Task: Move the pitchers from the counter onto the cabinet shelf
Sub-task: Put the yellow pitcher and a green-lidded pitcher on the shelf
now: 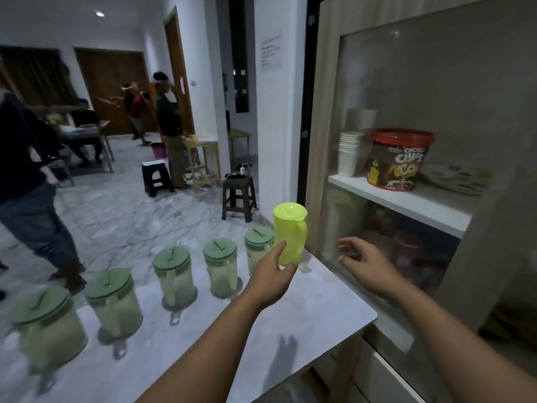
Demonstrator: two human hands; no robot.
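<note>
A bright yellow-green pitcher (289,231) stands upright at the far right end of the white counter (319,309), next to the cabinet. My left hand (271,276) is at its base, thumb against its side, fingers not wrapped around it. My right hand (360,260) hovers open, fingers spread, just in front of the cabinet's glass door (421,112). Several clear pitchers with dull green lids, such as one (173,274) and another (220,266), stand in a row along the counter's far edge to the left. The white cabinet shelf (404,200) lies behind the glass.
On the shelf stand a stack of white paper cups (349,154) and a red-lidded choco chips tub (399,159). Jars sit dimly below the shelf. Beyond the counter are a marble floor, dark stools (239,196), and several people, one walking at the left.
</note>
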